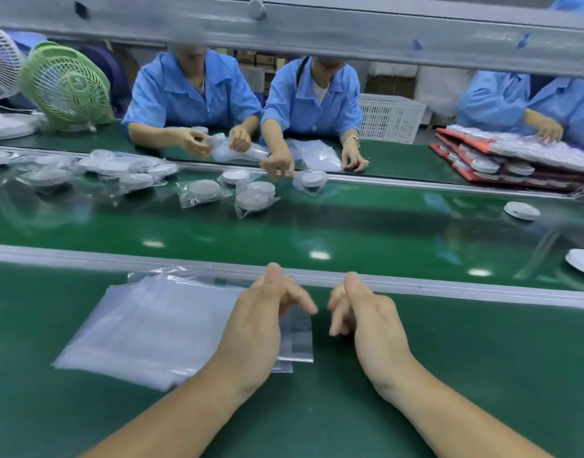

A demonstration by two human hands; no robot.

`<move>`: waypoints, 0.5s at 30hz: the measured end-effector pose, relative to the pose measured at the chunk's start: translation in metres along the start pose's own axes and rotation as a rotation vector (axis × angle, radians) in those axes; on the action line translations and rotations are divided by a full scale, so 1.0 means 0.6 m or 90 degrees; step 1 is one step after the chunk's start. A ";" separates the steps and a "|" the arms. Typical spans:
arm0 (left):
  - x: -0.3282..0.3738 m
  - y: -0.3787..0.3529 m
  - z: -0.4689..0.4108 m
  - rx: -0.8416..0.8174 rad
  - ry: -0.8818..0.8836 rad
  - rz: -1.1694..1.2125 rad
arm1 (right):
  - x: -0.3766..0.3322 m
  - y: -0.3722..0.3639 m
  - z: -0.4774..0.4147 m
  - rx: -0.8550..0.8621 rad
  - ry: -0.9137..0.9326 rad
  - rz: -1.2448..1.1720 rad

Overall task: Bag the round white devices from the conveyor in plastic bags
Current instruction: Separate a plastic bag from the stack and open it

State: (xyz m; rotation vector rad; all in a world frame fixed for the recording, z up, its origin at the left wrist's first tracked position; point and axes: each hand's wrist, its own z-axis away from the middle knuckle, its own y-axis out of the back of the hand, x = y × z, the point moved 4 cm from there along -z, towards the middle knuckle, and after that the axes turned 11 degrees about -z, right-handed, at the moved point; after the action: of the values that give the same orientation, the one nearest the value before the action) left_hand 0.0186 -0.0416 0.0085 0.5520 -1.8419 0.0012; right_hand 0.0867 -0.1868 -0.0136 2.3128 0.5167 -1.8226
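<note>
A stack of clear plastic bags (151, 325) lies on the green bench in front of me. My left hand (260, 322) hovers over the stack's right edge, thumb up and fingers loosely extended, gripping nothing. My right hand (366, 319) is beside it over bare bench, fingers loosely curled and empty. Two unbagged round white devices lie on the conveyor (350, 226) at the right, one (521, 210) farther off and one (582, 262) at the frame edge. Bagged devices (254, 196) lie on the belt's far side.
A metal rail (449, 287) separates my bench from the belt. Across it, people in blue coats (191, 90) bag devices. Red trays of bagged devices (515, 160) are stacked at far right. A green fan (66, 85) and a white crate (388, 119) stand behind.
</note>
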 end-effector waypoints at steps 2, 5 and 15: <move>-0.005 -0.008 0.001 -0.012 0.026 0.008 | 0.006 0.003 -0.002 0.005 -0.009 -0.029; -0.018 -0.004 0.007 0.013 0.071 0.030 | 0.011 0.016 -0.003 0.024 -0.014 -0.050; -0.017 0.004 0.008 0.000 0.059 0.041 | 0.018 0.015 -0.007 0.018 -0.016 -0.093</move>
State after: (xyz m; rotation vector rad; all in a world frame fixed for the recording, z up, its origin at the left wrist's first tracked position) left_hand 0.0160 -0.0370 -0.0019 0.4851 -1.7691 0.0691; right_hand 0.0959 -0.1920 -0.0237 2.3226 0.6782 -1.9323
